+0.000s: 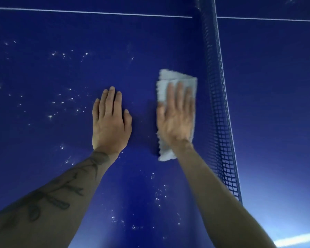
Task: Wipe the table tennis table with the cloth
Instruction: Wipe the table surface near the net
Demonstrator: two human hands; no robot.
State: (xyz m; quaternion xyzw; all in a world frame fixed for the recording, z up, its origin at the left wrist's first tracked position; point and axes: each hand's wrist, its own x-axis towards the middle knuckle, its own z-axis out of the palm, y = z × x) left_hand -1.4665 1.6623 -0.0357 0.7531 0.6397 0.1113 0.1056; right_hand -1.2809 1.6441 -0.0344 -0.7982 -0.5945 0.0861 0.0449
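Cloth (171, 78), pale grey, folded, zigzag-edged, lies under my right hand (175, 120), fingers straight. My left hand (109, 122) rests flat, fingers straight, on the bench (43, 144).

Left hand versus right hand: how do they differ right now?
The left hand rests bare on the blue table; the right hand presses the cloth, beside the net. The left hand looks sharp; the right hand is blurred. Both lie flat, fingers straight.
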